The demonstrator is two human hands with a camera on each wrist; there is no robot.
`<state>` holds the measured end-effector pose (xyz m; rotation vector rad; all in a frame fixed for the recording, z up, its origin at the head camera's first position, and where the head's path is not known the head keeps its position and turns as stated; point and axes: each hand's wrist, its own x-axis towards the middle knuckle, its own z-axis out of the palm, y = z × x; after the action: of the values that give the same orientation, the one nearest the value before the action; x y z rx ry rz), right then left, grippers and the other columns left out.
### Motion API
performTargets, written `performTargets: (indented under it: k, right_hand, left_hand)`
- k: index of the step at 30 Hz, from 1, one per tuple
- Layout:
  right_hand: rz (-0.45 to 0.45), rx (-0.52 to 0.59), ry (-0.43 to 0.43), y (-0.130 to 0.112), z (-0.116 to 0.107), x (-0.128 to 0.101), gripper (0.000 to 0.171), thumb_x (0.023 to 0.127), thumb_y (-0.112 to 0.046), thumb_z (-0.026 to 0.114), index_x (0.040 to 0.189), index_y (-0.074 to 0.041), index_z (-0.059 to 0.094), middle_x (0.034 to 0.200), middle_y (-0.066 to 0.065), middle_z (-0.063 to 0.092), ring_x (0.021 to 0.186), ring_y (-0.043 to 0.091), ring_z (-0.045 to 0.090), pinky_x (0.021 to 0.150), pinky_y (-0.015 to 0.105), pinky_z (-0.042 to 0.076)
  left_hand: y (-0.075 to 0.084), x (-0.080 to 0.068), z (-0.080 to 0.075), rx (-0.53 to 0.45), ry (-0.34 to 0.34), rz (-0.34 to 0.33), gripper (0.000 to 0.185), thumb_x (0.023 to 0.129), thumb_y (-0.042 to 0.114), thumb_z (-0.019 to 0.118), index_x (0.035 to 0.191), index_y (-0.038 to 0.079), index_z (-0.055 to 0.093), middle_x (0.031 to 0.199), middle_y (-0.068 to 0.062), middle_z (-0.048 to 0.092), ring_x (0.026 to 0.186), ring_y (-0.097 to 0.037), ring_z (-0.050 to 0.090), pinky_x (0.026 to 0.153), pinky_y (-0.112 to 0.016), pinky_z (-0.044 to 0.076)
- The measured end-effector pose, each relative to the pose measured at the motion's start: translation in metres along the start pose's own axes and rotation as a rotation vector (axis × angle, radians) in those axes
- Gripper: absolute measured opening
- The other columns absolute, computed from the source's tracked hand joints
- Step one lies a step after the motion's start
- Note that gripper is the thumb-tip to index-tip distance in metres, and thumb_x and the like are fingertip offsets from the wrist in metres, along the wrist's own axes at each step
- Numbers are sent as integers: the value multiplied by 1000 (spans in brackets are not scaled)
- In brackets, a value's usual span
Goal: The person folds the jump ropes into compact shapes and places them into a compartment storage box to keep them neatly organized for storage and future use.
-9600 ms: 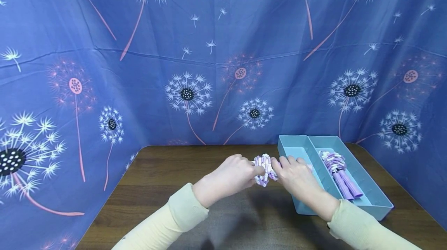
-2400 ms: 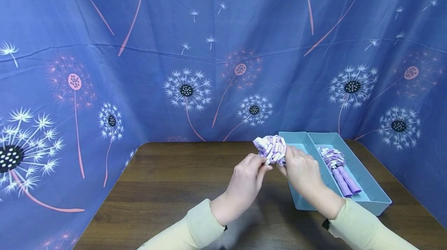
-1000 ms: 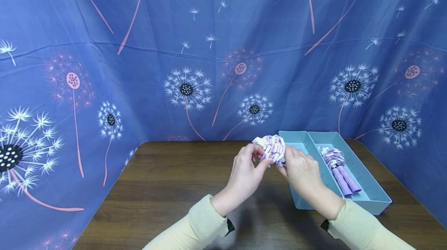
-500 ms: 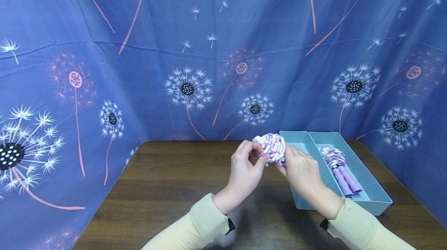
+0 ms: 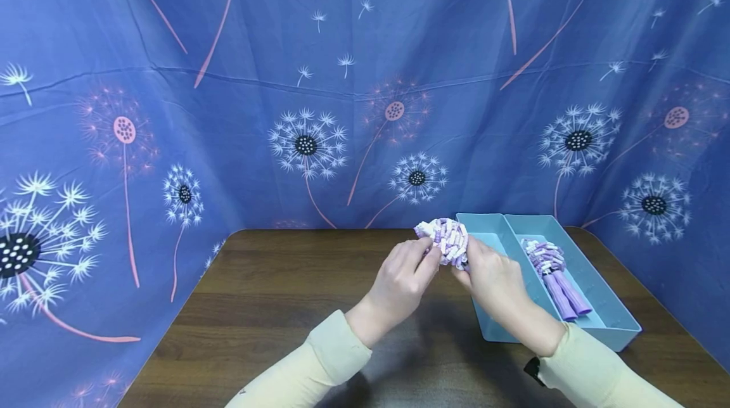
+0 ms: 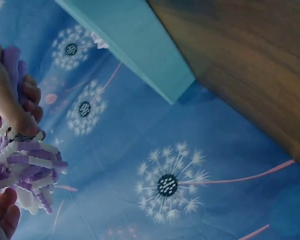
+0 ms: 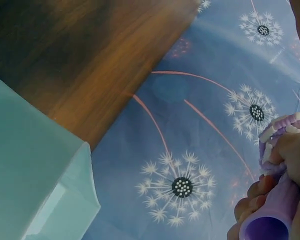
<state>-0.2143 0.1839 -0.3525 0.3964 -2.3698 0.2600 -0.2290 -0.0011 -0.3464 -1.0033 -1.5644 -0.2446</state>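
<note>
A blue dandelion-print cloth (image 5: 319,78) backs a dark wooden desk (image 5: 274,306), and at the desk's far right stands a teal two-part tray (image 5: 613,325) with a second beaded rope (image 5: 550,272) lying in its right compartment. Above the desk, just left of the tray, the left hand (image 5: 399,281) and right hand (image 5: 493,278) hold a coiled purple-and-white beaded jump rope (image 5: 447,240) between them. Each hand's grip is closed on it, the left pinching the bundle's side, the right wrapped round the purple handles.
</note>
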Motion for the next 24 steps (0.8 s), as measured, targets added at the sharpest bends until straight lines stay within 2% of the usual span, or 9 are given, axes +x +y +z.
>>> performTargets:
  k: [3, 6, 11, 13, 19, 24]
  right_hand:
    - [62, 14, -79, 0, -3, 1, 35, 73, -22, 75, 96, -4, 56, 77, 13, 65, 56, 29, 59, 39, 43, 39]
    - [102, 29, -136, 0, -4, 2, 36, 75, -24, 74, 98, -4, 56, 81, 15, 66, 57, 31, 59, 40, 45, 39]
    - [123, 43, -175, 0, -3, 2, 35, 76, -24, 72, 98, -3, 56, 85, 17, 66, 58, 32, 60, 40, 44, 38]
    - [123, 41, -173, 0, -3, 2, 35, 75, -24, 72, 98, -3, 56, 85, 17, 67, 58, 32, 60, 40, 45, 39]
    - [93, 30, -178, -2, -6, 3, 34, 75, -24, 73, 95, -5, 54, 86, 15, 67, 57, 31, 60, 40, 44, 38]
    - [77, 37, -190, -3, -7, 3, 31, 74, -23, 74, 91, -6, 53, 73, 11, 62, 49, 22, 51, 39, 40, 36]
  left_hand:
    - [1, -5, 1, 3, -42, 27, 23, 94, 18, 56, 107, 0, 63, 110, -16, 62, 88, -21, 62, 81, -29, 51]
    - [3, -10, 2, 43, -77, 43, 26, 95, 18, 55, 111, 0, 63, 114, -16, 60, 93, -23, 59, 83, -30, 50]
    - [4, -11, 4, 153, -88, 95, 21, 94, 9, 52, 109, 2, 65, 104, -11, 61, 95, -24, 57, 82, -30, 48]
    - [3, -10, 4, 165, -90, 122, 21, 93, 6, 50, 108, 2, 66, 102, -10, 63, 95, -23, 57, 83, -30, 48]
    - [-2, -7, 1, 117, -86, 224, 24, 94, 3, 47, 105, 3, 68, 100, -8, 65, 91, -22, 60, 83, -30, 49]
    - [-6, -7, -1, 70, -64, 274, 23, 93, 2, 49, 103, 2, 70, 95, -7, 65, 87, -20, 60, 82, -28, 49]
